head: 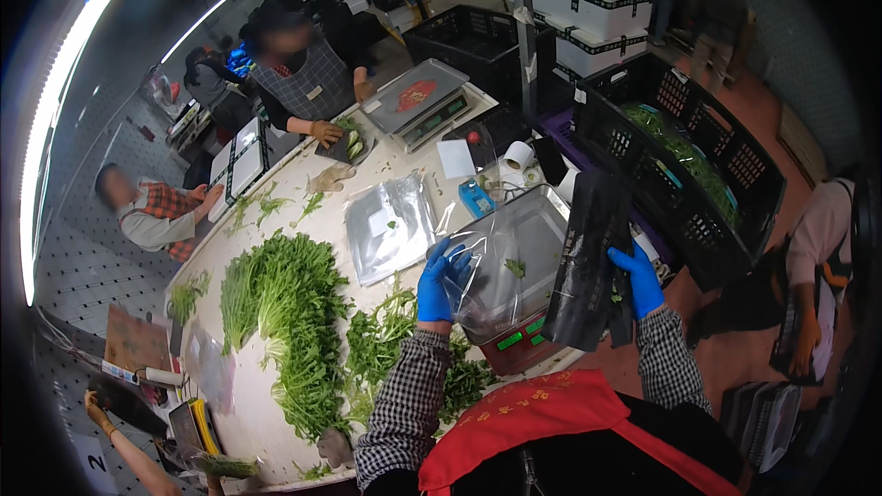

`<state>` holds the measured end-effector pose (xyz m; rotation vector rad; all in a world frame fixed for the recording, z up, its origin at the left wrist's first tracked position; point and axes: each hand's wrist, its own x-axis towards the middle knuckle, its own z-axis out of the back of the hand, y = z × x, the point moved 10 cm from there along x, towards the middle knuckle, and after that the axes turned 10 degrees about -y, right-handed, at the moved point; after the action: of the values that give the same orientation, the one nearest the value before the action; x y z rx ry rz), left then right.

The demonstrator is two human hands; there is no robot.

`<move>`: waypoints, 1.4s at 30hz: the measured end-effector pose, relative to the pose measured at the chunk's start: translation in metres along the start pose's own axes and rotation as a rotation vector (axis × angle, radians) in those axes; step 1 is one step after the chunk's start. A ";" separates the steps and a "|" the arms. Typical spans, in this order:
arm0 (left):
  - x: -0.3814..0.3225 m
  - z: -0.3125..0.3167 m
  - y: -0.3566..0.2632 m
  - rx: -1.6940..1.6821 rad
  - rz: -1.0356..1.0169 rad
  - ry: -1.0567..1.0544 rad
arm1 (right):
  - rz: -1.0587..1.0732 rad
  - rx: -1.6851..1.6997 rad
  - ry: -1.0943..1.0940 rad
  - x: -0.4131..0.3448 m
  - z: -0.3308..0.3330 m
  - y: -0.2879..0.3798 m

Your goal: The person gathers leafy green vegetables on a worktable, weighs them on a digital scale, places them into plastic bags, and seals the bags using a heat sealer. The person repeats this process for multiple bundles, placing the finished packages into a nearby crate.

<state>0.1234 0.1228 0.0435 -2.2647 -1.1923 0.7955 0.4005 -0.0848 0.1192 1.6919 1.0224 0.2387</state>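
My left hand (444, 282), in a blue glove, holds a clear plastic bag (493, 248) spread over the steel tray of a digital scale (551, 220). A small green leaf lies over the tray. On the right, my right hand (637, 279), also blue-gloved, grips a dark folded plastic sheet or bag (589, 262) beside the scale. Leafy greens with pale stems (293, 317) lie heaped on the white table to the left, with looser greens (375, 341) nearer my left arm. Beyond the scale rests a stack of clear plastic bags (389, 227).
Black crates (675, 158) stand at the right, one holding bagged greens. Across the table a co-worker handles greens on a black tray (348, 148) near a second scale (420, 96). A blue device (475, 198) and paper rolls (518, 155) sit beyond my scale. Other people stand around.
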 end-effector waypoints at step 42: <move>-0.031 -0.046 0.013 1.925 -0.793 0.242 | 0.114 -0.297 0.137 0.007 -0.015 -0.002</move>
<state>0.1475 0.0838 0.0776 -0.2392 -0.4813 0.6849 0.3948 -0.0692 0.1209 1.4784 0.9396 0.5601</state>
